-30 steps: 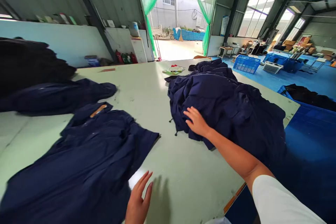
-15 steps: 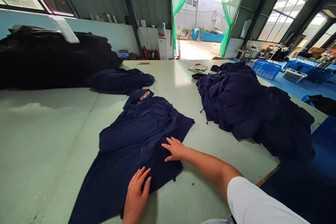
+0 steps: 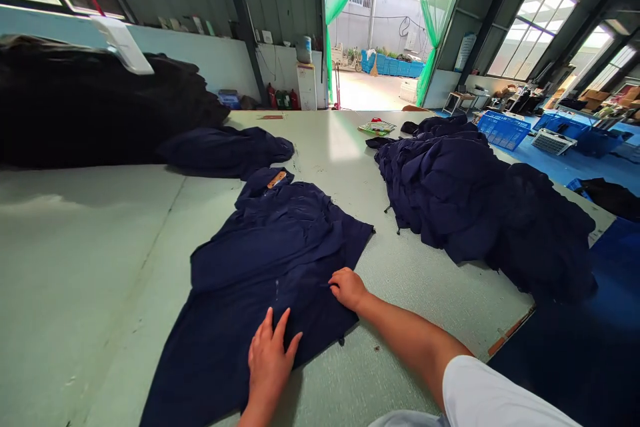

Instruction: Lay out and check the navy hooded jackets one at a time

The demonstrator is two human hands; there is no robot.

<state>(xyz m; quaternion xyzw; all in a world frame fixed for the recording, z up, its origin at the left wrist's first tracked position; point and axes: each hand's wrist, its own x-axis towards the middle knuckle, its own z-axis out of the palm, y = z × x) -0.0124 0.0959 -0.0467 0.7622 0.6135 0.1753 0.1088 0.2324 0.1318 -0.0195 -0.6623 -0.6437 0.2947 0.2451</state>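
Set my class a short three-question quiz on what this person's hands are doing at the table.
1. True or false: the left hand rests on the spread navy garment.
2. What colour is the tag at that garment's collar? A orange, B white, C green.
3. In this view, on which side of the spread garment does the heap of navy garments lie?

Key: 1 true; 2 A; 3 right.
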